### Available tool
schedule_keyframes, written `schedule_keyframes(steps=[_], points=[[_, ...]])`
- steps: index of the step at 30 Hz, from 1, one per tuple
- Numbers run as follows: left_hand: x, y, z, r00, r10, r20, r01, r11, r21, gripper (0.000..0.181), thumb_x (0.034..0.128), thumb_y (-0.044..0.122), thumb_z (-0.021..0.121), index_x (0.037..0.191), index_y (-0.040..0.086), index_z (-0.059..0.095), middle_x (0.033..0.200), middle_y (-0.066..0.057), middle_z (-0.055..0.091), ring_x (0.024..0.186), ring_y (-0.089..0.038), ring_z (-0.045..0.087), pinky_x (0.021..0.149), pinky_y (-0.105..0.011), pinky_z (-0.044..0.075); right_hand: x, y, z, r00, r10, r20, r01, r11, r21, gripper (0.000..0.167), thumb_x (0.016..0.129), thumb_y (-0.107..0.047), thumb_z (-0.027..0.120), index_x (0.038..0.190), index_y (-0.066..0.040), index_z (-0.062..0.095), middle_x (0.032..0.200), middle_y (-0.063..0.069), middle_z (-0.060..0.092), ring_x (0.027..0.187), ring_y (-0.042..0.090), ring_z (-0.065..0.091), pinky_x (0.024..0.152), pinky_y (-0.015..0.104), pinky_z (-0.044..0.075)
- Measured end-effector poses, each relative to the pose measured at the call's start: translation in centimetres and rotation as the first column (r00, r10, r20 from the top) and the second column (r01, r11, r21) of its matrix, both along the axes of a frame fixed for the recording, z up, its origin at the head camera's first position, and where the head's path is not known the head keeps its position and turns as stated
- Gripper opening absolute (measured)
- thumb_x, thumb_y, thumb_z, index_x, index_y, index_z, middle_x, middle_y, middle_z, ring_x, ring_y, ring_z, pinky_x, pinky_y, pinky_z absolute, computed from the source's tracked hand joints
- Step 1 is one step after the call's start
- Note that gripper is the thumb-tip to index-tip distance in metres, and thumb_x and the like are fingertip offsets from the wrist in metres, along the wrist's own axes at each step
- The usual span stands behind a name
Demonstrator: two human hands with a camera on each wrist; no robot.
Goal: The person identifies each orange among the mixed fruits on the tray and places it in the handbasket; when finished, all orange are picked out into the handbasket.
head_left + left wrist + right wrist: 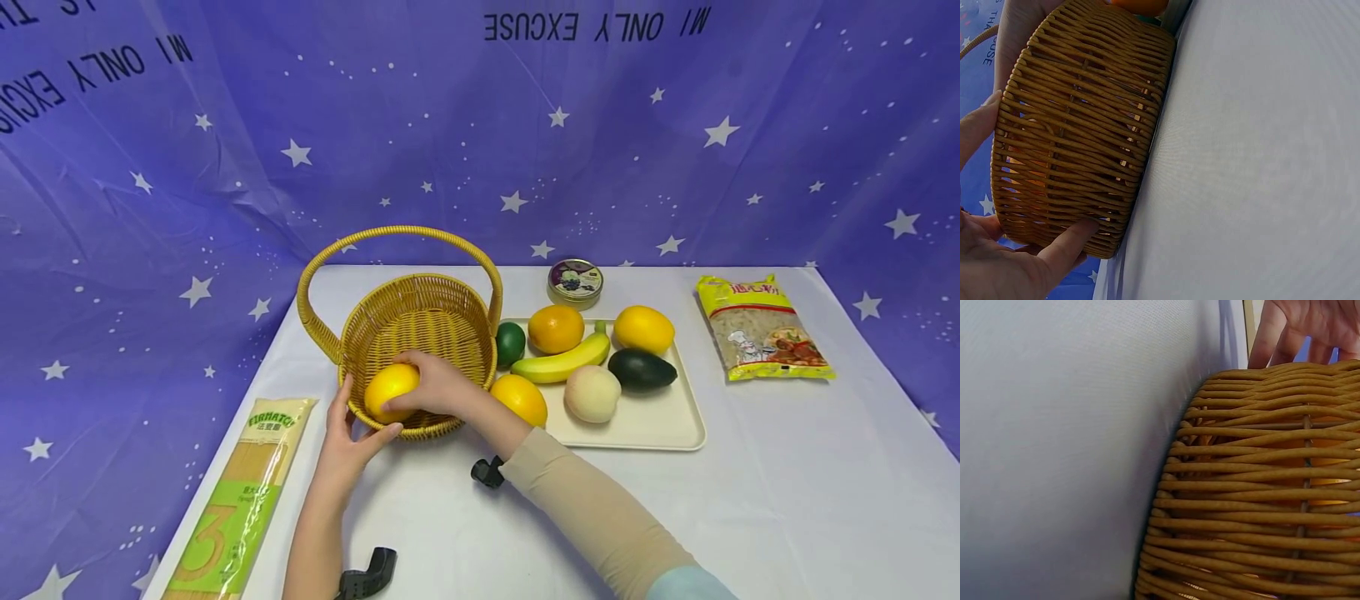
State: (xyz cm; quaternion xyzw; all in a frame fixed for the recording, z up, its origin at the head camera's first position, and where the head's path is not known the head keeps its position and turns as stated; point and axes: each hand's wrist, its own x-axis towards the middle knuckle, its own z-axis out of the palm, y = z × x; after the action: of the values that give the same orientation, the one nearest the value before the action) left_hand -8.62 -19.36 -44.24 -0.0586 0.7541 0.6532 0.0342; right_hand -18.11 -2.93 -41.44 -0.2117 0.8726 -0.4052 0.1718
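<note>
A round yellow-orange orange (390, 388) is at the near left inside the wicker basket (438, 333), low against the wall. My right hand (429, 385) reaches over the near rim and grips it, the thumb on its near side. My left hand (352, 442) holds the basket at its near left, with the thumb along the front rim and the fingers round the left side. The left wrist view shows its fingers (1069, 247) against the woven wall. In the right wrist view, the basket's wall (1260, 487) hides most of the orange.
Right of the basket, a cream tray (630, 437) bears a banana (562, 363), a peach (592, 394), an avocado (641, 371) and several other fruits. A round tin (575, 283) stands behind it. Spaghetti (240, 500) lies at the left, a yellow pasta bag (765, 329) at the right.
</note>
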Motion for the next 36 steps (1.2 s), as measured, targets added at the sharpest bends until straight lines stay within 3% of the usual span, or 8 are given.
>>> schedule_keyframes(steps=[21, 28, 32, 36], points=[[0.0, 0.0, -0.1, 1.000, 0.006, 0.008, -0.006, 1.000, -0.024, 0.103, 0.0857, 0.016, 0.075, 0.156, 0.032, 0.001, 0.159, 0.002, -0.010, 0.145, -0.027, 0.002, 0.113, -0.045, 0.024, 0.3, 0.0, 0.0, 0.998, -0.002, -0.058, 0.006, 0.998, 0.063, 0.079, 0.077, -0.048, 0.078, 0.142, -0.013, 0.048, 0.136, 0.004, 0.054, 0.115, 0.019, 0.055, 0.092, 0.034, 0.047], [-0.1, 0.0, -0.1, 1.000, 0.007, 0.000, -0.007, 1.000, -0.005, 0.104, 0.0854, 0.014, 0.075, 0.156, 0.030, 0.001, 0.159, 0.002, -0.010, 0.145, -0.025, 0.002, 0.112, -0.045, 0.025, 0.1, 1.4, 1.8, 0.996, -0.015, -0.087, 0.018, 0.999, 0.040, 0.079, 0.080, -0.046, 0.076, 0.145, -0.014, 0.045, 0.143, 0.006, 0.048, 0.128, 0.024, 0.046, 0.102, 0.041, 0.041], [-0.1, 0.0, -0.1, 1.000, 0.011, 0.009, -0.011, 1.000, -0.013, 0.104, 0.0855, 0.015, 0.075, 0.156, 0.031, 0.001, 0.159, 0.001, -0.010, 0.145, -0.027, 0.002, 0.113, -0.047, 0.022, -0.1, 3.1, 3.2, 0.995, -0.047, -0.093, 0.047, 0.999, 0.004, 0.081, 0.079, -0.049, 0.075, 0.147, -0.020, 0.042, 0.146, 0.003, 0.045, 0.128, 0.026, 0.047, 0.099, 0.043, 0.044], [-0.1, -0.1, 0.0, 1.000, 0.014, 0.013, -0.013, 1.000, -0.023, 0.104, 0.0853, 0.016, 0.075, 0.156, 0.030, 0.001, 0.159, 0.000, -0.010, 0.145, -0.028, 0.002, 0.114, -0.047, 0.019, -0.3, 5.3, 4.8, 0.991, -0.089, -0.103, 0.084, 0.995, -0.052, 0.079, 0.078, -0.052, 0.075, 0.146, -0.025, 0.044, 0.145, -0.001, 0.046, 0.117, 0.024, 0.055, 0.091, 0.039, 0.049]])
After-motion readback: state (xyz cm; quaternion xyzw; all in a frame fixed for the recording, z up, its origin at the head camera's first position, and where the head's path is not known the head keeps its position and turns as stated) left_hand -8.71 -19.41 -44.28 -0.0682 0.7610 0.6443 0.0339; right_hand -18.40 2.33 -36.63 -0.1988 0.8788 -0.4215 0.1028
